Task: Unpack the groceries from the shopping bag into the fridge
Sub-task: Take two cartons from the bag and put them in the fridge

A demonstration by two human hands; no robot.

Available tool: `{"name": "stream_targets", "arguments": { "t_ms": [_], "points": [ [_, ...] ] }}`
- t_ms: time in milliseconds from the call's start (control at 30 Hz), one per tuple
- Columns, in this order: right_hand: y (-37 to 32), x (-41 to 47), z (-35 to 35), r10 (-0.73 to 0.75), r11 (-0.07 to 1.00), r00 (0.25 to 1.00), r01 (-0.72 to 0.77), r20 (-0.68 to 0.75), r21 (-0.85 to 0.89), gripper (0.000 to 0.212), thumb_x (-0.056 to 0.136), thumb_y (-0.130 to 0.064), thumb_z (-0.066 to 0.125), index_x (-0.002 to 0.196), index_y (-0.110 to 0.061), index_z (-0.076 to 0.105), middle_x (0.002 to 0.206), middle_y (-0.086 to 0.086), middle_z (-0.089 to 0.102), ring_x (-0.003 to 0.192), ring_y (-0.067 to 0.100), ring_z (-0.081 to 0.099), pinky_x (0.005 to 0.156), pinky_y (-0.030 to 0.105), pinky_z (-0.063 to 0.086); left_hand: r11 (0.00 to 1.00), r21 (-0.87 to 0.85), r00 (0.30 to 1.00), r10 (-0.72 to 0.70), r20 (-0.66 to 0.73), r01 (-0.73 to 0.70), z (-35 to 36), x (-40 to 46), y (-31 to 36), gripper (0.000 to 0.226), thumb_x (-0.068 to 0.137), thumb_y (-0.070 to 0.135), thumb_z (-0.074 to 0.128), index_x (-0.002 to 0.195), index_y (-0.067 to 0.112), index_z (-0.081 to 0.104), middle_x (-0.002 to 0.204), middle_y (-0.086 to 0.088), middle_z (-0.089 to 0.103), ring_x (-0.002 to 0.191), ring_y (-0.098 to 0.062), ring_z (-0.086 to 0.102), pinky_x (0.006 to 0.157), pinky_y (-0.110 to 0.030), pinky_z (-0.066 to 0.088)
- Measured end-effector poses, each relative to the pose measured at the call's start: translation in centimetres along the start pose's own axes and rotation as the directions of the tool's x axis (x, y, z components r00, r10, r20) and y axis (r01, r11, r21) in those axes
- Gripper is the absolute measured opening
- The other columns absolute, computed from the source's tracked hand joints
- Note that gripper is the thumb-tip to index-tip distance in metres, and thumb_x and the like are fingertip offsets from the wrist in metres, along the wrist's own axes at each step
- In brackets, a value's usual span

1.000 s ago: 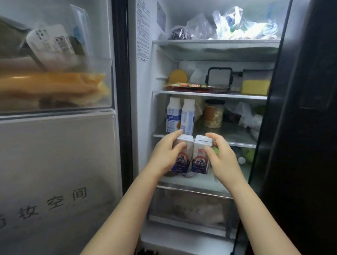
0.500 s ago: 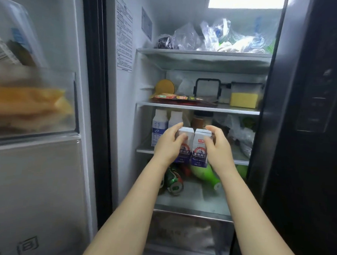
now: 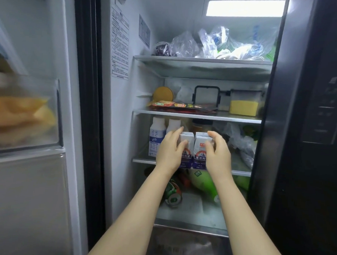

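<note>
Now my left hand (image 3: pixel 169 153) and right hand (image 3: pixel 217 155) each grip a milk carton (image 3: pixel 188 148) at the third shelf (image 3: pixel 239 172); neither is released yet, bag unseen.

This is a home kitchen, seen at an open household fridge (image 3: pixel 121 125) with its inside light on. The glass shelves (image 3: pixel 197 115) carry everyday family food: tied plastic bags (image 3: pixel 216 46) on top, a lidded container of something yellow (image 3: pixel 243 106), a flat red snack packet (image 3: pixel 176 105), white bottles (image 3: pixel 156 138), a drink can (image 3: pixel 173 194) lying down. A door bin (image 3: pixel 24 112) on the left holds blurred yellow packets.
</note>
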State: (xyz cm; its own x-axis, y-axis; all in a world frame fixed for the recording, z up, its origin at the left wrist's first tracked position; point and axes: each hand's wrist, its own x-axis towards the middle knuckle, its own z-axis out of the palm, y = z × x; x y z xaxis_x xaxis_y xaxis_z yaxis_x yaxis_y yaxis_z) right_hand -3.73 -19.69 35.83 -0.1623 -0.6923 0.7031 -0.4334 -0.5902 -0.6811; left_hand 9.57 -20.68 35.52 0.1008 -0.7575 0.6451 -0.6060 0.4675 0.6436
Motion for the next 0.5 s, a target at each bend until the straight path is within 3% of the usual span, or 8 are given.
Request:
{"name": "stream_targets", "arguments": {
  "t_ms": [133, 200, 333, 500],
  "points": [
    [1.6, -1.0, 0.7, -0.019, 1.0, 0.999, 0.019, -0.032, -0.012, 0.048, 0.093, -0.008, 0.052, 0.138, -0.02, 0.041, 0.138, 0.005, 0.041, 0.115, -0.001, 0.036, 0.088, 0.005, 0.029, 0.999, -0.038, 1.0, 0.031, -0.008, -0.031, 0.6, -0.8, -0.9, 0.059, 0.093, 0.019, 0.056, 0.144, 0.033, 0.031, 0.134, -0.005, 0.035, 0.124, -0.014, 0.039, 0.102, -0.024, 0.033],
    [2.4, -1.7, 1.1, -0.031, 1.0, 0.999, 0.031, -0.024, -0.002, 0.06, 0.092, -0.006, 0.054, 0.144, -0.025, 0.031, 0.142, 0.004, 0.038, 0.12, 0.002, 0.036, 0.094, 0.016, 0.035, 0.998, -0.046, 0.999, 0.045, -0.014, -0.046, 1.1, -1.4, -1.5, 0.065, 0.092, 0.017, 0.057, 0.146, 0.035, 0.026, 0.134, -0.005, 0.035, 0.124, -0.014, 0.039, 0.102, -0.024, 0.034],
    [4.3, -2.9, 1.8, -0.061, 0.991, 0.998, 0.063, 0.021, -0.114, 0.078, 0.089, -0.004, 0.056, 0.148, -0.033, 0.014, 0.152, 0.0, 0.029, 0.135, 0.016, 0.033, 0.106, 0.035, 0.037, 0.979, 0.165, 0.992, 0.125, 0.0, -0.123, 1.9, -2.6, -3.1, 0.071, 0.091, 0.014, 0.057, 0.148, 0.033, 0.018, 0.151, -0.005, 0.028, 0.135, -0.02, 0.03, 0.108, -0.029, 0.03],
    [4.7, -2.5, 2.0, -0.02, 0.981, 0.998, 0.031, 0.058, -0.191, 0.075, 0.09, -0.006, 0.055, 0.148, -0.032, 0.015, 0.155, -0.001, 0.024, 0.133, 0.02, 0.038, 0.098, 0.032, 0.043, 0.931, 0.345, 0.991, 0.134, -0.014, -0.121, 2.5, -2.7, -3.7, 0.071, 0.091, 0.017, 0.058, 0.148, 0.031, 0.02, 0.155, -0.003, 0.027, 0.131, -0.027, 0.04, 0.104, -0.041, 0.036]
  ]
}}
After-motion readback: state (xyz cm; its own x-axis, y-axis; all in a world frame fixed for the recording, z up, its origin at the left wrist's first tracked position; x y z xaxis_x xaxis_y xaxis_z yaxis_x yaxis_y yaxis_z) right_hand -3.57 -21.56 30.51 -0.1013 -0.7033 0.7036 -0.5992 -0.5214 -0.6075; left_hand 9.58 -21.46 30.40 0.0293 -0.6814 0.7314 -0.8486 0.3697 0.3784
